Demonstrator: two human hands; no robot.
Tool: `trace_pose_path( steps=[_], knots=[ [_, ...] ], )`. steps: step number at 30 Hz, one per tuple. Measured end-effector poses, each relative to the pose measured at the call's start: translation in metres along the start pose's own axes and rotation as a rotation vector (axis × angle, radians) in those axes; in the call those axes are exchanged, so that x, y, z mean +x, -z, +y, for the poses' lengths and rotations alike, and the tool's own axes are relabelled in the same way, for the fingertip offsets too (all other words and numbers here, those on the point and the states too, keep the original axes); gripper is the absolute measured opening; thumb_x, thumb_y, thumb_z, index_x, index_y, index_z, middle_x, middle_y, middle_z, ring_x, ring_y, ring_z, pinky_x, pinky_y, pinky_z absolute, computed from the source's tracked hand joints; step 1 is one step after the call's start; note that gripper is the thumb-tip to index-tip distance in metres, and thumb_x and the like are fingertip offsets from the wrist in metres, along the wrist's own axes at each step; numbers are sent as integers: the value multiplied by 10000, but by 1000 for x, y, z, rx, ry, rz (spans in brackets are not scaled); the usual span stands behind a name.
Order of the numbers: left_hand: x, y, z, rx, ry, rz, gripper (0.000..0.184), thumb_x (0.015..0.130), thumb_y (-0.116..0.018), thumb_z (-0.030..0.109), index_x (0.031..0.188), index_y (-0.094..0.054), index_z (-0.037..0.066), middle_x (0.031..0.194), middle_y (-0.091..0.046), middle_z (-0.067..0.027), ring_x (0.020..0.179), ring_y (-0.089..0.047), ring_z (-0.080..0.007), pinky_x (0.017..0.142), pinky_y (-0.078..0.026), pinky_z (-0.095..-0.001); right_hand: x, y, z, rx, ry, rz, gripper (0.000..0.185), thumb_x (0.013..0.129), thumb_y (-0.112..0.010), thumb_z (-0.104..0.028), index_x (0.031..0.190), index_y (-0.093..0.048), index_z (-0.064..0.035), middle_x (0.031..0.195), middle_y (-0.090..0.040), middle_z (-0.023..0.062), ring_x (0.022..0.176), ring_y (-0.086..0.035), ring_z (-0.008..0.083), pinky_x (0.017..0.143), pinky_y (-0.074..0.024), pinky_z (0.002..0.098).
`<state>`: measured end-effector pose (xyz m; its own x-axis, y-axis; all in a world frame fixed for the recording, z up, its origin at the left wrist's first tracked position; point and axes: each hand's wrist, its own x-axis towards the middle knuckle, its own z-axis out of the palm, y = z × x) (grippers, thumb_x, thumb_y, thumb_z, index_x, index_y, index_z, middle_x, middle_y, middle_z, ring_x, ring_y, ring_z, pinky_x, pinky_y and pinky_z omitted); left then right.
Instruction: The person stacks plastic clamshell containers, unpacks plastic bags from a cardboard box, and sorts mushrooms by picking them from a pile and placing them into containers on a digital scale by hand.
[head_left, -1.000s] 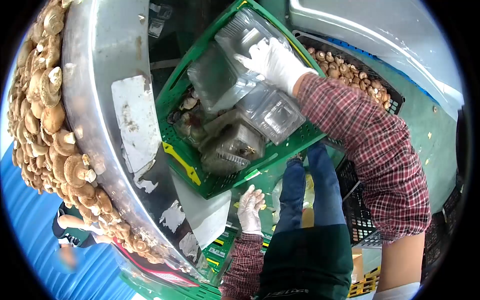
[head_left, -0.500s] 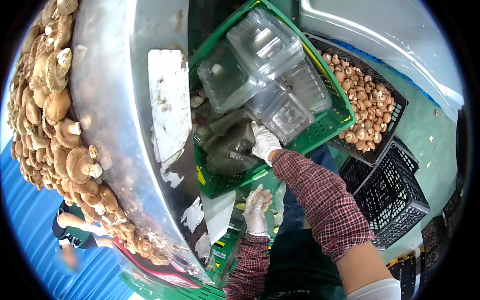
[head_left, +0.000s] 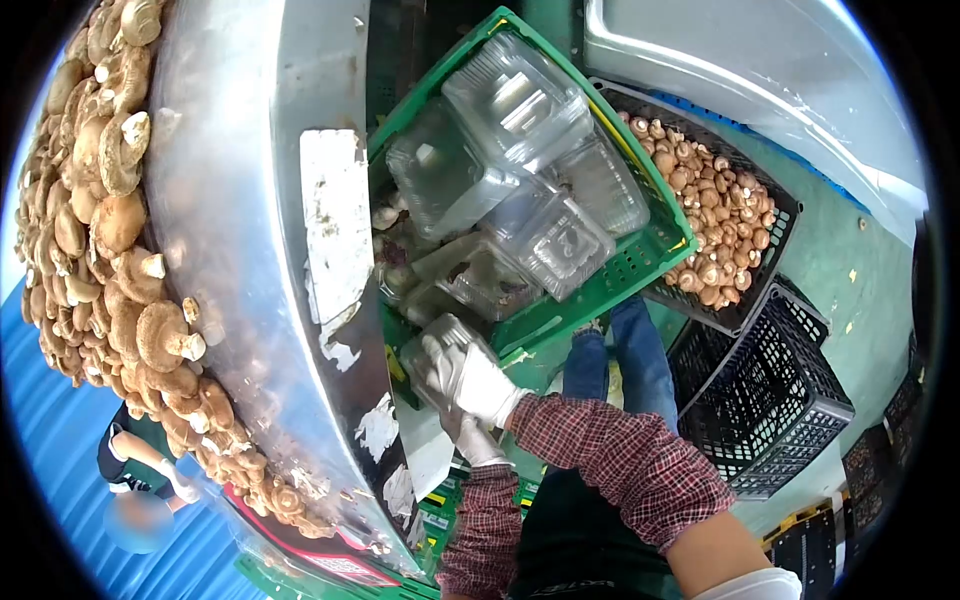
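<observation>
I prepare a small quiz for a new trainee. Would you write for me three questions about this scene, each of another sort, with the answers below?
1. True or false: the right hand is gloved.

2. Choose one. The box under that hand is:
A. red
B. clear
C. black

3. Fill in: in the picture, to the right of the green crate, the upper black crate holds ____.

Key: 1. True. 2. B. 3. Mushrooms.
</observation>
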<state>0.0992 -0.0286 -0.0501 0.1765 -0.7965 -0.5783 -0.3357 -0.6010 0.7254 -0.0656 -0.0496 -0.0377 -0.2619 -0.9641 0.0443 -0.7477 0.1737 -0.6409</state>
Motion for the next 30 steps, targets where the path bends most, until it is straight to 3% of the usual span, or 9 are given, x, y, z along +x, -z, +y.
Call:
trace_pose_path(
  steps=[10, 13, 16, 17, 23, 24, 27, 29, 30],
  knots=[
    [-41, -43, 63, 174, -146, 253, 750, 825, -575, 30, 1460, -177, 46, 1432, -348, -200, 1292, -383, -331, 1083, -322, -429, 0, -11, 6, -61, 244, 50, 300, 817, -493, -264, 1046, -591, -96, 1147, -568, 156, 810, -550, 169, 558, -445, 317],
    [-26, -31, 68, 877, -828, 84, 981, 712, -758, 172, 1459, -147, 0, 1439, -305, -253, 1333, -313, -379, 1127, -223, -460, -2, -12, -11, -16, 140, 31, 333, 829, -492, -245, 1058, -607, -32, 903, -611, 114, 727, -564, 201, 511, -438, 325],
    [-5, -31, 64, 1117, -843, -50, 1034, 653, -789, 169, 1449, -155, -19, 1431, -295, -284, 1335, -288, -419, 1126, -218, -484, 4, -9, -5, 378, -42, -127, 348, 793, -525, -230, 1041, -600, 3, 836, -610, 134, 693, -576, 244, 526, -454, 360],
    [-13, -38, 69, 1087, -820, -31, 948, 665, -757, 55, 1455, -231, 59, 1433, -341, -171, 1307, -338, -355, 1105, -269, -444, 16, -6, 10, 348, -38, -199, 339, 775, -540, -210, 1023, -590, 16, 839, -613, 140, 706, -585, 256, 569, -468, 355],
    [-10, -27, 75, 1275, -818, 8, 712, 657, -754, 62, 1316, -485, 97, 1227, -457, -146, 1146, -421, -346, 1019, -343, -461, 88, -49, 100, -181, -108, -239, 388, 856, -532, -117, 1189, -550, 82, 1191, -600, 170, 1043, -596, 268, 845, -466, 379],
    [-10, -24, 75, 1279, -806, 16, 714, 659, -756, 74, 1318, -482, 95, 1229, -457, -150, 1139, -424, -347, 1012, -345, -464, 96, -73, 111, -195, -222, -283, 278, 867, -504, -165, 1054, -667, -40, 1046, -641, 104, 1020, -580, 271, 883, -409, 395],
    [-5, -8, 68, 1268, -830, 69, 760, 638, -780, 109, 1332, -472, 99, 1223, -457, -159, 1140, -421, -352, 992, -356, -461, 87, -134, 143, -449, -184, -415, 279, 866, -513, -174, 1038, -681, -34, 1076, -638, 87, 1043, -574, 256, 885, -407, 397],
    [-5, 4, 60, 1192, -851, 160, 801, 616, -792, 101, 1344, -459, 102, 1217, -436, -168, 1156, -413, -349, 1000, -361, -459, 89, -58, 131, -411, -158, -484, 265, 862, -511, -162, 1009, -692, -37, 1077, -639, 78, 977, -590, 235, 804, -425, 400],
    [-5, 8, 58, 1192, -846, 147, 801, 616, -792, 101, 1344, -459, 102, 1217, -436, -168, 1156, -413, -349, 1000, -361, -459, 89, -50, 131, -414, -62, -510, 386, 849, -520, -131, 1207, -581, 0, 985, -661, 64, 888, -621, 253, 700, -453, 421]
  ],
)
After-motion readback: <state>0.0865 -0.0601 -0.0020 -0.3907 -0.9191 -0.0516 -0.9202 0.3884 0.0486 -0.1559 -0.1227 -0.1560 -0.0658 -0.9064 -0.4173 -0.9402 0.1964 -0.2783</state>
